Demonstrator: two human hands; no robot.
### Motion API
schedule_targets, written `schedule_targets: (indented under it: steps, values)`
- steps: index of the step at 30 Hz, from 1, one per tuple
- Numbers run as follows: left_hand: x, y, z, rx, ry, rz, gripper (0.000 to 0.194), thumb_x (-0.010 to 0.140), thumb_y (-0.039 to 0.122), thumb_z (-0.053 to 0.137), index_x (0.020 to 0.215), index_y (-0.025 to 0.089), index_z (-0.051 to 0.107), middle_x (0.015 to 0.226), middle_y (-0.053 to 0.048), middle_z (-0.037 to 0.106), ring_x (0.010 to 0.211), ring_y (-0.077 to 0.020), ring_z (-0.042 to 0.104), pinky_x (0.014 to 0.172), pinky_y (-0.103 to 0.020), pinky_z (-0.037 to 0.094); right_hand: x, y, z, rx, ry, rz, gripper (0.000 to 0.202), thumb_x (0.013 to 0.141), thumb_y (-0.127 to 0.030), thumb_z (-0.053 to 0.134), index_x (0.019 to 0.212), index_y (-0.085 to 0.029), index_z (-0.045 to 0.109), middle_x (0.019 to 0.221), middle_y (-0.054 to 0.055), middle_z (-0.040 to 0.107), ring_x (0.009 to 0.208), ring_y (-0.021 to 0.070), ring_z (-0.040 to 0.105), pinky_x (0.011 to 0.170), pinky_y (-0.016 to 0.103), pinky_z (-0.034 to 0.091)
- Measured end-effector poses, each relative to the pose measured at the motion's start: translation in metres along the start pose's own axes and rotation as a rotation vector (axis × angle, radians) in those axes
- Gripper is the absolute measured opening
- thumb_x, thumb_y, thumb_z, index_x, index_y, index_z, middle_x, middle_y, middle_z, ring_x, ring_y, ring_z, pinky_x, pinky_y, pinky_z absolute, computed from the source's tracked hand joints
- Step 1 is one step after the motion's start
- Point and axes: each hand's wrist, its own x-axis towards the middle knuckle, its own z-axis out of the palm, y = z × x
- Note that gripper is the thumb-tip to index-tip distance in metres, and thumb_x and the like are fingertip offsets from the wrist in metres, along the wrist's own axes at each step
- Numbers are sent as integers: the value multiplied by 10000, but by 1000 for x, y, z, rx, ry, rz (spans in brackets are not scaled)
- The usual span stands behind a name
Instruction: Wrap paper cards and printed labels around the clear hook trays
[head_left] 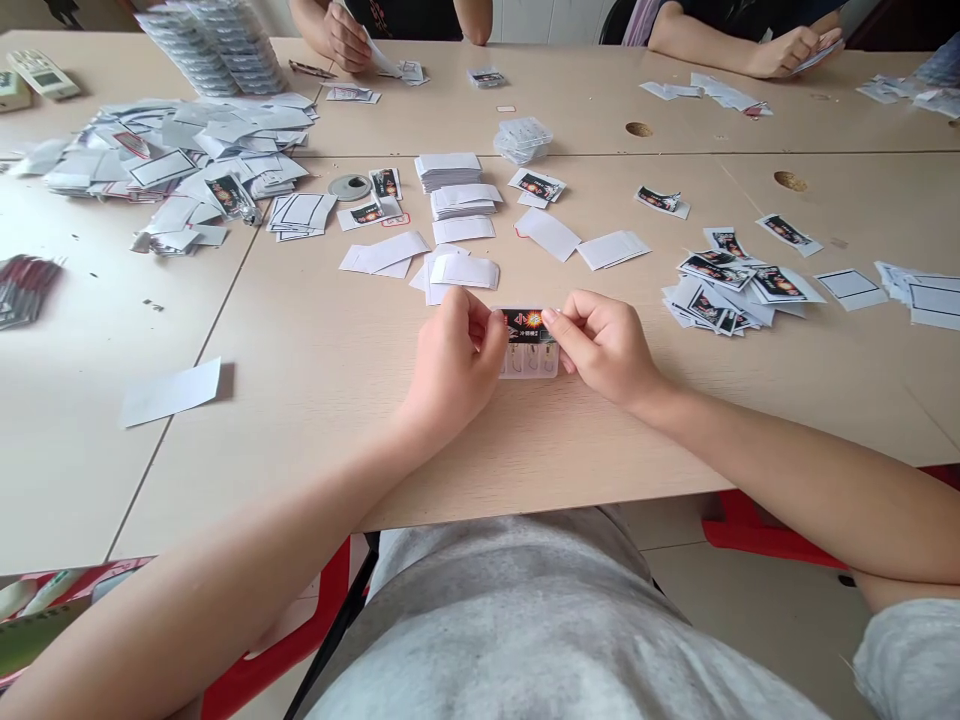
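Note:
Between my two hands is a small clear plastic box of fish hooks (531,358) with a black printed label (523,325) along its upper part. My left hand (461,350) pinches the box's left end between thumb and curled fingers. At the other end, my right hand (600,345) grips the label's upper right corner and the box edge. Several hooks show through the clear lower half. Just beyond my left hand lie loose white cards (457,270). A heap of black-printed labels (724,285) is to the right of my right hand.
A large pile of white cards (187,150) and stacked clear boxes (214,50) stand at the back left. A tape roll (350,187) and more clear boxes (523,138) lie mid-table. One white card (172,392) is at left. Two people work opposite.

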Motion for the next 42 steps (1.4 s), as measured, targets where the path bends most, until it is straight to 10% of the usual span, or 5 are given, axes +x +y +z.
schedule_targets:
  steps: [42]
  values:
    - [-1, -4, 3, -56, 68, 44, 179, 806, 145, 526, 718, 208, 384, 649, 27, 475, 601, -97, 455, 547, -241, 355, -1, -5, 2, 38, 15, -21, 434, 849, -413, 553, 536, -201, 341, 462, -43, 331, 462, 85, 312, 465, 258, 246]
